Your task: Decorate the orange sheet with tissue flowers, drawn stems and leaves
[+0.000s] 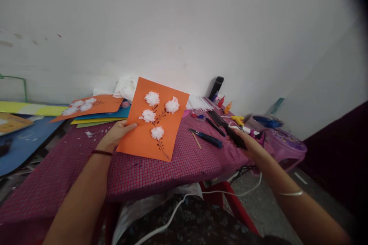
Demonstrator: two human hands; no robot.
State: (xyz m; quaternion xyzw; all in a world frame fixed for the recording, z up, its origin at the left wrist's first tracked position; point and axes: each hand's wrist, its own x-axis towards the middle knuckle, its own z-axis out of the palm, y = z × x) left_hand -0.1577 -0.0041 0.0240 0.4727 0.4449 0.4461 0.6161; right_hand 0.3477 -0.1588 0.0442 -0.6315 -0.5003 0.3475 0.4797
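Observation:
My left hand (119,134) grips the lower left edge of an orange card (178,118), thumb on its front, and keeps it tilted up over the table. White ruffled flowers (157,133) sit on the card along a dark drawn stem with small leaves. On the right, my right hand (245,141) is closed around a dark, blurred object (236,137) at the table's right side; its kind is unclear. Close to that hand lie a black pen (215,126) and a flat dark thing (216,118). A blue-handled craft knife (208,138) rests nearer the card.
A second orange card with white flowers (94,104) lies on coloured sheets (100,120) at left. White sticks (198,103), a black bottle (216,88), glue bottles (228,107) and a yellow tool (237,120) stand or lie toward the back right. A purple stool (287,153) is beyond; a white cable (184,203) crosses my lap.

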